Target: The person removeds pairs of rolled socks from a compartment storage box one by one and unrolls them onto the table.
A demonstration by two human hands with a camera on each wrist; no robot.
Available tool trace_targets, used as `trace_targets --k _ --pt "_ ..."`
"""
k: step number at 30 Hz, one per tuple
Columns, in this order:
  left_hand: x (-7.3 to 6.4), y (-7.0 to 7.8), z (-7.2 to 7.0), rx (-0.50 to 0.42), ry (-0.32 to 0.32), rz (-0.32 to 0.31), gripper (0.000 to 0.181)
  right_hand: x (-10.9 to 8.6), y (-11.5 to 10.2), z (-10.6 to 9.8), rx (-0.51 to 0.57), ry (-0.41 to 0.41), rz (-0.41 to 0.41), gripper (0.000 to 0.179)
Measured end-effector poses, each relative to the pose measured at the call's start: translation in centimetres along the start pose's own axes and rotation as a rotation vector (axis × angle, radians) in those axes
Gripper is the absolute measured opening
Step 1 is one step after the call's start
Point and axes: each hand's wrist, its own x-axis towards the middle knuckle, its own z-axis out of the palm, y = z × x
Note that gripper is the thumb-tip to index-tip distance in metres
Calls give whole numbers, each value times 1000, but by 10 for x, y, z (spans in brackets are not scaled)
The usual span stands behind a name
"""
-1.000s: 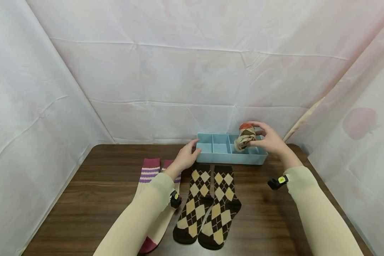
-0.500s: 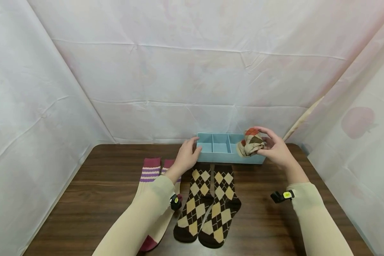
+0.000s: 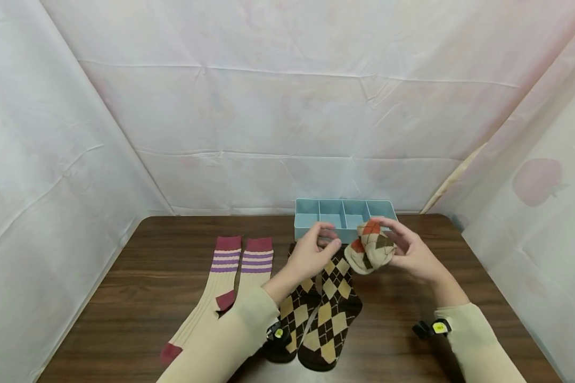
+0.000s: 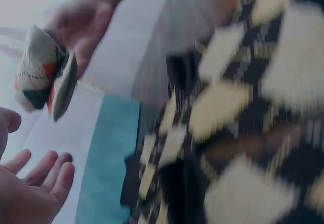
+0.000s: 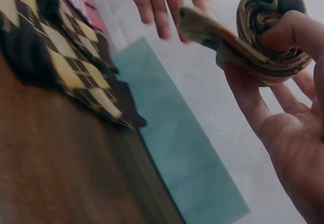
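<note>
My right hand (image 3: 414, 255) grips a rolled-up argyle sock bundle (image 3: 371, 247) in beige, orange and olive, held in the air just in front of the blue divided box (image 3: 321, 234). In the right wrist view the sock bundle (image 5: 273, 36) shows its spiral roll, with the thumb pressed into it and a loose flap sticking out toward the left hand. My left hand (image 3: 313, 252) is a short way to the left of the bundle, apart from it, fingers loosely bent and holding nothing. In the left wrist view the left hand's fingers (image 4: 50, 176) are spread below the bundle.
Two dark brown argyle socks (image 3: 333, 314) lie flat beneath the hands. Left of them lie two cream socks (image 3: 227, 276) with maroon ends and purple stripes, partly behind the left sleeve. The box stands at the back edge of the wooden table (image 3: 124, 298), against a pale curtain (image 3: 268, 117).
The right hand has lifted the sock bundle out of the box and drawn it toward the body. The left hand has let go of the box's left end and moved right toward the bundle.
</note>
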Motion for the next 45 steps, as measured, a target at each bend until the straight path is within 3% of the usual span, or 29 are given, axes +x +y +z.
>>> trace_targets --k 4,8,12,17,27,31,36,42,45 --pt "-11 6 17 -171 -92 -86 39 -13 -3 15 69 -20 30 83" --pt "-23 9 30 -339 -123 -137 32 -19 -3 24 93 -16 37 84" --pt "-30 13 39 -434 -99 -164 31 -20 0 25 138 -71 40 80" --pt "-32 13 50 -537 -7 -230 34 -19 2 20 128 -120 49 72" --pt "-37 11 64 -545 116 -300 33 -21 -5 11 -20 -174 125 60" --pt "-39 10 66 -528 150 -310 33 -25 -10 6 -55 -241 110 71" --pt "-41 7 69 -528 129 -305 35 -28 -15 7 -101 -305 122 84" --pt "-41 5 71 -510 121 -304 36 -19 -17 19 -300 -184 269 80" --pt "-42 4 72 -477 115 -309 35 -15 -17 23 -443 -118 282 73"
